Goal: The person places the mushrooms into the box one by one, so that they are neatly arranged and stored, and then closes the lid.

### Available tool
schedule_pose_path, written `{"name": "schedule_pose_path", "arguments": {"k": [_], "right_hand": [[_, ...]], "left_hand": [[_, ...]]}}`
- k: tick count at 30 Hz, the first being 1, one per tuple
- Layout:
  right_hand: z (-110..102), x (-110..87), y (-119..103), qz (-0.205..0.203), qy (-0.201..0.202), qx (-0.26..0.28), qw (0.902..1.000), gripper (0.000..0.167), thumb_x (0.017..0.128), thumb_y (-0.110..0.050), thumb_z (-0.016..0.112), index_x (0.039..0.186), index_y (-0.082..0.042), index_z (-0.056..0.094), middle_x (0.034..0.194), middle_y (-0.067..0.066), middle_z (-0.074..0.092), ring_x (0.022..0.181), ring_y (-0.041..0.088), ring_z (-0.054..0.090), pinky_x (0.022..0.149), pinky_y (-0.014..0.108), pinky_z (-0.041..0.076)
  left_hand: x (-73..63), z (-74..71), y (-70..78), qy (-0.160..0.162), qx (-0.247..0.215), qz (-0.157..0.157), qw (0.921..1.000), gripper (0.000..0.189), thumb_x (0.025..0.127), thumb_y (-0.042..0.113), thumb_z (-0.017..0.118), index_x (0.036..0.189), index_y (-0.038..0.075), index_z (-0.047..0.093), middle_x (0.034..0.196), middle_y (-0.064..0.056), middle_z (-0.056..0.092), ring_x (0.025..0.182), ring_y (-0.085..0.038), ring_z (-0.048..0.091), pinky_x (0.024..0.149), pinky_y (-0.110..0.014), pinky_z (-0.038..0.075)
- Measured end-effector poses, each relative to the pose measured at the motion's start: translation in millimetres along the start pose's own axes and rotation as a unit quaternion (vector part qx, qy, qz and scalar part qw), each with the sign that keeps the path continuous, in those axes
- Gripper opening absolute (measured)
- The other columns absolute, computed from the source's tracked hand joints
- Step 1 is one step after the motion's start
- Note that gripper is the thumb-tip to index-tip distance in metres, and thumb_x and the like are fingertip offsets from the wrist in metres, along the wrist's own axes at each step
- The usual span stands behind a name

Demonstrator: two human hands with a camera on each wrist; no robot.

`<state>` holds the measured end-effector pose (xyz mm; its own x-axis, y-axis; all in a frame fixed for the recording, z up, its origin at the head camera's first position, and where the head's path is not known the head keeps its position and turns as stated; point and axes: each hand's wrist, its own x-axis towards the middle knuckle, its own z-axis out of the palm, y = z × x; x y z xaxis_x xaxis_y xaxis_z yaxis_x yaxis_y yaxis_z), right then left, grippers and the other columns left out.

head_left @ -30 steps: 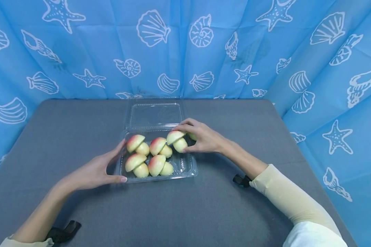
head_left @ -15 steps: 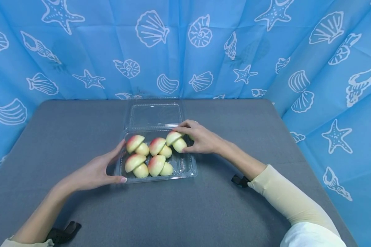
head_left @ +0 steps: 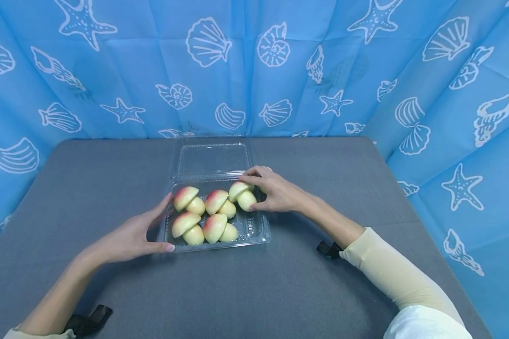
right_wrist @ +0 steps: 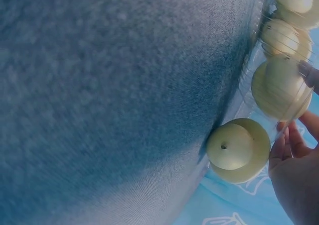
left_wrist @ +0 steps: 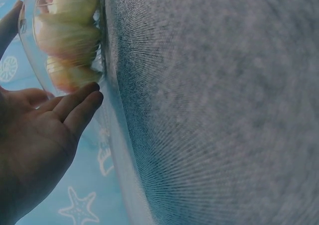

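Note:
A clear plastic clamshell box point(head_left: 254, 235) stands on the table with its lid point(head_left: 214, 157) folded back. Inside lie several mushroom-shaped pieces point(head_left: 215, 228) with pale yellow-green, red-tinged caps and rounded stems. My right hand point(head_left: 277, 190) pinches one mushroom-shaped piece point(head_left: 247, 200) at the box's far right, thumb at the stem and fingers by the cap. My left hand point(head_left: 129, 235) spans the box's left side, thumb at the near edge and fairly straight fingers against the wall. In the right wrist view, another mushroom-shaped piece point(right_wrist: 229, 148) rests outside the box, beside my right hand.
The grey cloth-covered table point(head_left: 246, 292) reaches back to a blue curtain point(head_left: 237, 70) with white shells and starfish. Dark straps point(head_left: 89, 320) hang at both wrists. In the head view, my right hand mostly covers the outside piece.
My right hand has shifted slightly down and left with the mushroom-shaped piece, which sits a little lower in the box. My left hand stays at the box's side.

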<state>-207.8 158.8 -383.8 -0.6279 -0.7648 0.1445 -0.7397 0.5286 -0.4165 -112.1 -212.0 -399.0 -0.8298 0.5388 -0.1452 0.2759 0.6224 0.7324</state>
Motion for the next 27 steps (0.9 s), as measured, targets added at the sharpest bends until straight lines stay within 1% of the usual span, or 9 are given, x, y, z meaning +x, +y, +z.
{"name": "schedule_pose_path", "arguments": {"k": [6, 10, 15, 23, 27], "right_hand": [[-2.9, -1.0, 0.6, -0.009, 0.005, 0.004, 0.9999, 0.076, 0.077, -0.031, 0.086, 0.143, -0.009, 0.054, 0.137, 0.012, 0.052, 0.127, 0.028, 0.047, 0.106, 0.044, 0.041], [-5.6, -4.3, 3.1, -0.018, 0.027, 0.024, 0.9992, 0.071, 0.078, -0.026, 0.086, 0.141, -0.009, 0.057, 0.136, 0.011, 0.054, 0.125, 0.026, 0.05, 0.105, 0.043, 0.043], [-9.2, -8.9, 10.0, -0.019, 0.054, 0.052, 0.997, 0.068, 0.078, -0.02, 0.086, 0.138, -0.008, 0.059, 0.134, 0.008, 0.056, 0.123, 0.024, 0.053, 0.103, 0.042, 0.045], [-15.0, -14.2, 18.7, -0.004, 0.069, 0.04, 0.9968, 0.065, 0.078, -0.021, 0.086, 0.137, -0.011, 0.061, 0.132, 0.006, 0.058, 0.122, 0.025, 0.053, 0.102, 0.046, 0.045], [-16.2, -16.5, 24.6, -0.007, 0.083, 0.041, 0.9957, 0.064, 0.077, -0.02, 0.086, 0.136, -0.01, 0.062, 0.131, 0.006, 0.059, 0.121, 0.025, 0.053, 0.102, 0.046, 0.045]], "left_hand": [[-1.0, 0.4, -1.8, 0.001, -0.004, 0.008, 1.0, 0.115, 0.084, 0.046, 0.078, 0.16, 0.013, -0.002, 0.163, -0.022, 0.011, 0.14, -0.044, 0.034, 0.109, -0.06, 0.032], [-1.7, -0.3, -2.3, 0.0, -0.006, 0.01, 0.9999, 0.115, 0.084, 0.047, 0.077, 0.16, 0.014, -0.003, 0.163, -0.022, 0.012, 0.141, -0.044, 0.033, 0.109, -0.06, 0.033], [-2.1, -2.0, -1.6, -0.001, -0.002, 0.01, 0.9999, 0.114, 0.085, 0.047, 0.077, 0.161, 0.013, -0.002, 0.163, -0.023, 0.014, 0.14, -0.044, 0.034, 0.109, -0.059, 0.034], [-0.9, -1.9, -1.8, -0.001, -0.005, 0.004, 1.0, 0.114, 0.085, 0.044, 0.078, 0.16, 0.012, -0.002, 0.162, -0.025, 0.013, 0.139, -0.046, 0.035, 0.109, -0.061, 0.033], [-0.8, -1.3, -2.4, 0.0, -0.002, 0.004, 1.0, 0.115, 0.084, 0.045, 0.078, 0.161, 0.013, -0.002, 0.162, -0.025, 0.014, 0.138, -0.046, 0.036, 0.109, -0.061, 0.033]]}}
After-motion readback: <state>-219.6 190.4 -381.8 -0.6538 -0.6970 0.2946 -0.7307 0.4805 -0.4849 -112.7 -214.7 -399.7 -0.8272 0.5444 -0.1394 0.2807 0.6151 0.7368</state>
